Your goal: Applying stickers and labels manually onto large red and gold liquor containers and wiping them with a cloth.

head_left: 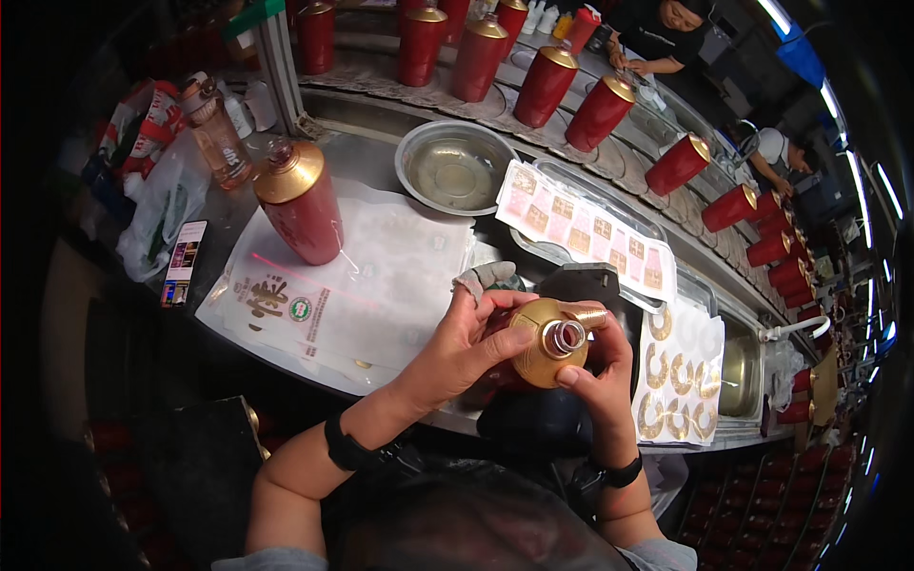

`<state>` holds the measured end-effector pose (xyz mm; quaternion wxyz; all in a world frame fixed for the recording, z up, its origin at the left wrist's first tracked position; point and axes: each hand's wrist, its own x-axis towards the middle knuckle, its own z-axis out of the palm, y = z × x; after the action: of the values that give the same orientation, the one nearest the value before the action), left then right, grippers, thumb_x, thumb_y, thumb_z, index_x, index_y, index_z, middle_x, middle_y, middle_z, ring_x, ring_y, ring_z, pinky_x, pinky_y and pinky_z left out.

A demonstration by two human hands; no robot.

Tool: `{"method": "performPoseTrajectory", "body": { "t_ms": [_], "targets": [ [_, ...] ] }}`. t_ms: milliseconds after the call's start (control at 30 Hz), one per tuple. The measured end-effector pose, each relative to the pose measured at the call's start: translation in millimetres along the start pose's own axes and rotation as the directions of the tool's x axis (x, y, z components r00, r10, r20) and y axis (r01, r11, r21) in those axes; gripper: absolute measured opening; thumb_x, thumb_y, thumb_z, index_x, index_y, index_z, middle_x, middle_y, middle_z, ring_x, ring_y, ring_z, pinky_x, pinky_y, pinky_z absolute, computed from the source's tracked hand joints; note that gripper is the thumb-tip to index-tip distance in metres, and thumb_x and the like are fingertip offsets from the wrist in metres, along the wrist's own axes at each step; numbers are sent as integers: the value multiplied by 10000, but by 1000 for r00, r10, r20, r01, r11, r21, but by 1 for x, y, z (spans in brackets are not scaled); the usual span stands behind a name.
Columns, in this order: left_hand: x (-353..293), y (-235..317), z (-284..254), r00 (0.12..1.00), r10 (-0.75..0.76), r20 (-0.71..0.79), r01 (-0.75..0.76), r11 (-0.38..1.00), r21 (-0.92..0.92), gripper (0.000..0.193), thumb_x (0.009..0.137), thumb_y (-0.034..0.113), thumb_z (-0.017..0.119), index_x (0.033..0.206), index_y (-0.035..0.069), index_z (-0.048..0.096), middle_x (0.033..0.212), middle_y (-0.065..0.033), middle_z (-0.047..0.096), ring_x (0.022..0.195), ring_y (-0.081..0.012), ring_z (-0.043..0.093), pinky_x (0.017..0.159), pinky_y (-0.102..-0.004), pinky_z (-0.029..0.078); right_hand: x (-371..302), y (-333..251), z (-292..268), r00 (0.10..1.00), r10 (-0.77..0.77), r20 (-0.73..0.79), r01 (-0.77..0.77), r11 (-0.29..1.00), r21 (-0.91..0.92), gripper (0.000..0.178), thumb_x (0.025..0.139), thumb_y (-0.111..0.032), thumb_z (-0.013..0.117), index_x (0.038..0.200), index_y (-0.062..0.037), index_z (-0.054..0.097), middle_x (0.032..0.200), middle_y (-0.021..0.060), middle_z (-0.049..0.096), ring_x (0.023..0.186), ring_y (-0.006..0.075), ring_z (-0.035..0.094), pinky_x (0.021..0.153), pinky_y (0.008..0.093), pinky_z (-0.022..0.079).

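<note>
A red bottle with a gold shoulder is held between both hands, its open glass neck tilted toward me. My left hand presses its thumb on the gold part; a pale cover wraps one fingertip. From the other side my right hand grips the shoulder, thumb near the neck. The bottle's lower body is mostly hidden by the hands. A second red and gold bottle stands on white sheets to the left. One sheet there bears gold characters and a green round mark.
A metal basin holding liquid sits behind. Sticker sheets with gold squares and gold crescents lie to the right, near a tap. Red bottles line a conveyor at the back. A phone and pink drink bottle are left. Two people work beyond.
</note>
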<state>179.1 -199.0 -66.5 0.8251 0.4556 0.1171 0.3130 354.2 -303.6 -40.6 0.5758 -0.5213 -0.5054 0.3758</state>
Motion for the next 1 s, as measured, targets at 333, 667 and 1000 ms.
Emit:
{"method": "performPoseTrajectory", "body": {
  "t_ms": [333,667,1000],
  "targets": [
    [0,-7,0,996,90,-1,-90,996,17,771,945,323,638,1461,39,141,1337,-142,460,1267,-199,462,1075,-368,376,2,-3,1,1000,2,-2,-2,1000,-5,548,742,-209,823,1185,4,580,1215,84,526,1128,180,555,900,305,512],
    [-20,-1,-28,882,367,295,-455,503,735,664,964,544,503,1273,-41,552,1436,-159,340,1305,-234,400,1082,-359,328,0,-6,5,999,7,-37,-7,1000,-15,580,729,-244,838,1176,32,591,1236,95,532,1119,182,572,923,315,495],
    [5,7,-20,886,357,297,-455,542,706,550,1011,465,433,1163,-17,651,1419,-170,409,1328,-313,383,1113,-423,289,-2,-2,5,997,7,-78,-6,1000,21,561,766,-213,806,1210,21,558,1239,60,485,1123,165,567,902,287,510]
  ]
}}
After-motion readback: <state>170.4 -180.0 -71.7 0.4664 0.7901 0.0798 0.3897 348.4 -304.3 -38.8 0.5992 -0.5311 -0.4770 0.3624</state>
